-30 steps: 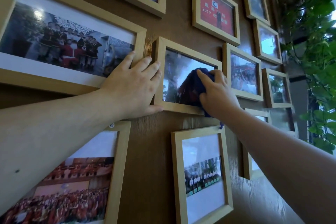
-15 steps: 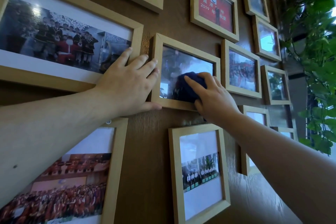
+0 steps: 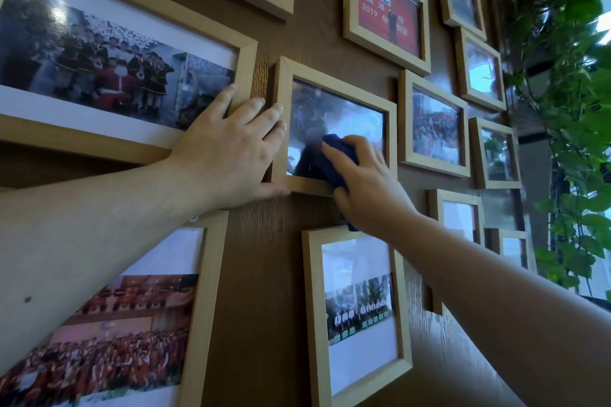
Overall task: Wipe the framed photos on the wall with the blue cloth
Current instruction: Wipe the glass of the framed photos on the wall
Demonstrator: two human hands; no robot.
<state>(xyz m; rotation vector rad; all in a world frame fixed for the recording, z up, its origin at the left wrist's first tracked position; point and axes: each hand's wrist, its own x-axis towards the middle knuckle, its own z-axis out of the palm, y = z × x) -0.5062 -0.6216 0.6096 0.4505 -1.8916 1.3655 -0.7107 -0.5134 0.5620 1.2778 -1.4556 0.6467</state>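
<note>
Head view: right hand (image 3: 367,188) presses the blue cloth (image 3: 334,162) flat against the glass of the small center frame (image 3: 334,125), lower middle of the pane, fingers curled over the bunched cloth. A bit of cloth hangs below the wrist, over the frame's bottom rail. Left hand (image 3: 231,149) open, palm on the brown wall (image 3: 261,274), fingers spread across that frame's left rail, thumb under its bottom left corner. Index fingertip touches the large frame (image 3: 246,53) to the left. Glass looks smeared near the cloth, possibly just reflection. Green plant (image 3: 568,109) at far right.
</note>
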